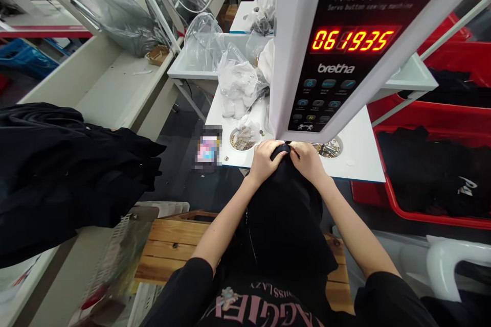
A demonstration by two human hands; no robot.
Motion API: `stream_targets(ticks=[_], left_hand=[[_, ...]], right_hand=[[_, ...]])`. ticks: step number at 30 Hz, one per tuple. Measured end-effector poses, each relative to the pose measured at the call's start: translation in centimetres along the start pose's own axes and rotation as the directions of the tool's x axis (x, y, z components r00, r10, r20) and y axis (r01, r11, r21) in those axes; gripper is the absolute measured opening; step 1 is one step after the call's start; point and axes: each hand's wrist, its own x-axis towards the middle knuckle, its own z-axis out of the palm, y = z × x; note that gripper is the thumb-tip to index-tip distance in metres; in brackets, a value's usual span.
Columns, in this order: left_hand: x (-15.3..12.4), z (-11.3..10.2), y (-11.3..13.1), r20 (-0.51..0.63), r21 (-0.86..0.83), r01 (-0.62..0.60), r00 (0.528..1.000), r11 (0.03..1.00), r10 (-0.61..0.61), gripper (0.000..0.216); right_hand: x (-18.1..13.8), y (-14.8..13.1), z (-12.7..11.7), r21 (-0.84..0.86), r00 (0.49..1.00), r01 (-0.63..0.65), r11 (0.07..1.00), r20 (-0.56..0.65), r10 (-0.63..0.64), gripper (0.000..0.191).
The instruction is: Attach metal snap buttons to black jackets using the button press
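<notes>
A black garment (286, 214) hangs from the edge of the white machine table (356, 156) down into my lap. My left hand (264, 159) and my right hand (308, 159) are both closed on its top edge, pinching the fabric right under the white button sewing machine (307, 46). The machine's head hides the spot where the cloth meets the needle. Its red display reads 061935. A small round dish of buttons (242, 139) sits just left of my left hand, and another dish (330, 148) lies right of my right hand.
A pile of black garments (65, 173) lies on the bench at left. Red crates (433, 184) with dark clothes stand at right. Clear plastic bags (240, 79) crowd the table behind the dishes. A wooden stool (172, 245) sits below, and a white plastic chair (452, 260) at lower right.
</notes>
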Motion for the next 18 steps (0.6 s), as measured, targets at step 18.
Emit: stream_targets(ticks=[18], left_hand=[[-0.5, 0.1, -1.0, 0.007, -0.168, -0.049, 0.999, 0.985, 0.051, 0.026]], right_hand=[[-1.1, 0.2, 0.9, 0.008, 0.993, -0.015, 1.000, -0.113, 0.016, 0.032]])
